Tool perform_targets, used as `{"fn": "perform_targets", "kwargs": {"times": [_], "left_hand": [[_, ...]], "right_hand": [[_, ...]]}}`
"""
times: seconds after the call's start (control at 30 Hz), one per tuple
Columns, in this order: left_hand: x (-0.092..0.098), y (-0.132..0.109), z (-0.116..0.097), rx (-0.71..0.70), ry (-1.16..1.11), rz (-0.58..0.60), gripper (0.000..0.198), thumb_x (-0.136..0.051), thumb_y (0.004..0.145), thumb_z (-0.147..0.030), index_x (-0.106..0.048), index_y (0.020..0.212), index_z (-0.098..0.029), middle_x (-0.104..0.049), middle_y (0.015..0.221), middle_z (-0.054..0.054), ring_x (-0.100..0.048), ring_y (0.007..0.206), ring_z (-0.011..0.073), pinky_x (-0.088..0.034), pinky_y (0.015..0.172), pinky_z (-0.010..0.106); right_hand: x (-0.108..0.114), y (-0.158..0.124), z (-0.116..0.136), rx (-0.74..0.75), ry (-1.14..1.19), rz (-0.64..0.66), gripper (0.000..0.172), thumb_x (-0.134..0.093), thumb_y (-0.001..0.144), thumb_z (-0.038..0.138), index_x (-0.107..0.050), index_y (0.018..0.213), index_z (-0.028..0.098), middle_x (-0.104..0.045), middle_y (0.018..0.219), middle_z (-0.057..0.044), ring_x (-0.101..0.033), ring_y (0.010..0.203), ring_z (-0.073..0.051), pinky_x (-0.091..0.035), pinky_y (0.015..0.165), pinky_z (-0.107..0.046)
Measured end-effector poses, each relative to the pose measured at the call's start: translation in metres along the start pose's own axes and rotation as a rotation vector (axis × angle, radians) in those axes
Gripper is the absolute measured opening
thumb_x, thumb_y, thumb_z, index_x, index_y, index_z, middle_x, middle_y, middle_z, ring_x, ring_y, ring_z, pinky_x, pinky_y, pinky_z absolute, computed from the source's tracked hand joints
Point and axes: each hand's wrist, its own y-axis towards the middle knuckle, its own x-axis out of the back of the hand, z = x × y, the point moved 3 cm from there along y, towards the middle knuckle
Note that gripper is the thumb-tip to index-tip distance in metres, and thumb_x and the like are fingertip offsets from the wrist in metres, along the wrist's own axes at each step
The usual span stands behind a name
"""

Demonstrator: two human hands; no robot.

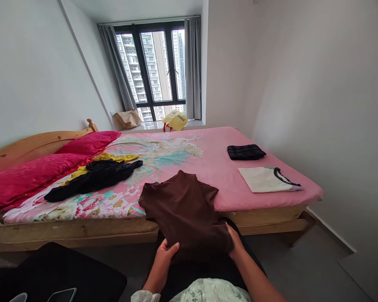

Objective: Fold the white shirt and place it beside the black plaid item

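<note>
A dark brown shirt [185, 205] lies spread over the front edge of the bed, its lower end hanging toward me. My left hand [166, 256] pinches the near left corner of its hem between thumb and fingers. At the near right corner, my right hand [234, 241] grips the cloth, its fingers partly hidden behind the fabric. On the right part of the bed rest a folded white shirt with a black collar [261, 179] and a folded black checked garment [245, 152]. Black clothing [97, 178] and yellow clothing [116, 157] lie crumpled together on the left.
The bed [220, 167] has a pink flowered sheet and red pillows [91, 142] at the left. A paper bag [128, 119] and a yellow bag [175, 121] sit by the window. At the lower left, a phone [62, 295] lies on a black surface [82, 272].
</note>
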Motion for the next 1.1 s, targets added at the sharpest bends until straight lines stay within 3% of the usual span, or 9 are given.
{"fn": "perform_targets", "kwargs": {"times": [0.13,0.2,0.3,0.37,0.53,0.67,0.83,1.0,1.1], "left_hand": [[0.002,-0.014,0.015,0.017,0.065,-0.049,0.062,-0.085,0.051,-0.031,-0.058,0.106,-0.018,-0.073,0.09,0.008,-0.069,0.07,0.0242,-0.055,0.051,0.03],[-0.002,-0.017,0.015,0.032,0.082,-0.043,0.063,-0.084,0.051,-0.03,-0.058,0.108,-0.019,-0.072,0.092,0.008,-0.068,0.065,0.0231,-0.051,0.044,0.028],[-0.01,-0.017,0.005,0.037,-0.091,0.04,0.058,-0.081,0.058,-0.028,-0.058,0.112,-0.021,-0.07,0.101,0.008,-0.069,0.077,0.0231,-0.054,0.057,0.031],[-0.009,-0.01,-0.008,0.049,-0.274,0.072,0.046,-0.073,0.069,-0.03,-0.059,0.112,-0.02,-0.069,0.105,0.009,-0.068,0.086,0.0217,-0.055,0.07,0.032],[0.023,0.033,-0.051,-0.054,-0.498,-0.227,0.019,-0.052,0.086,-0.034,-0.062,0.095,-0.02,-0.071,0.082,0.003,-0.067,0.071,0.0156,-0.055,0.069,0.031],[0.043,0.052,-0.072,-0.115,-0.442,-0.308,0.013,-0.06,0.081,-0.021,-0.061,0.094,-0.019,-0.07,0.08,0.001,-0.067,0.07,0.0132,-0.054,0.068,0.026],[0.063,0.037,-0.078,-0.092,-0.346,-0.403,0.006,-0.054,0.081,-0.015,-0.057,0.083,-0.019,-0.065,0.061,-0.004,-0.061,0.051,0.0099,-0.05,0.054,0.022],[0.063,0.033,-0.082,0.028,-0.229,-0.331,0.018,-0.059,0.08,-0.037,-0.058,0.082,-0.019,-0.063,0.057,-0.001,-0.059,0.045,0.0165,-0.05,0.049,0.031],[0.056,0.043,-0.097,0.059,-0.159,-0.315,0.012,-0.06,0.078,-0.027,-0.059,0.081,-0.016,-0.066,0.06,0.003,-0.06,0.045,0.0186,-0.049,0.046,0.032]], "right_hand": [[-0.005,-0.017,0.004,-0.167,-0.014,0.232,0.051,-0.052,0.079,0.057,-0.064,0.101,0.013,-0.07,0.094,-0.013,-0.067,0.087,-0.026,-0.052,0.079,-0.039],[-0.008,-0.023,0.006,-0.188,-0.05,0.343,0.043,-0.062,0.077,0.048,-0.064,0.104,0.014,-0.07,0.097,-0.012,-0.067,0.088,-0.024,-0.052,0.081,-0.036],[-0.005,-0.026,0.006,-0.147,-0.085,0.283,0.026,-0.07,0.07,0.025,-0.066,0.093,0.014,-0.072,0.089,-0.009,-0.069,0.079,-0.021,-0.052,0.078,-0.032],[-0.003,-0.026,0.004,-0.192,-0.035,0.24,0.02,-0.068,0.071,0.024,-0.067,0.088,0.013,-0.072,0.085,-0.009,-0.069,0.077,-0.022,-0.052,0.08,-0.034],[-0.005,-0.031,0.004,-0.282,0.089,0.281,0.024,-0.067,0.075,0.026,-0.067,0.095,0.012,-0.072,0.09,-0.01,-0.068,0.086,-0.021,-0.049,0.09,-0.033],[-0.009,-0.037,0.009,-0.269,0.119,0.294,0.029,-0.067,0.075,0.027,-0.065,0.101,0.014,-0.072,0.094,-0.008,-0.067,0.091,-0.022,-0.05,0.09,-0.034],[-0.013,-0.044,0.014,-0.212,0.143,0.284,0.026,-0.067,0.074,0.026,-0.066,0.098,0.015,-0.072,0.095,-0.007,-0.068,0.089,-0.022,-0.051,0.087,-0.035],[-0.013,-0.047,0.012,-0.24,0.057,0.259,0.027,-0.066,0.075,0.029,-0.066,0.096,0.012,-0.072,0.094,-0.011,-0.068,0.088,-0.024,-0.052,0.085,-0.035],[-0.014,-0.045,0.015,-0.188,0.056,0.281,0.028,-0.066,0.075,0.029,-0.065,0.098,0.013,-0.071,0.098,-0.01,-0.067,0.09,-0.023,-0.05,0.088,-0.036]]}}
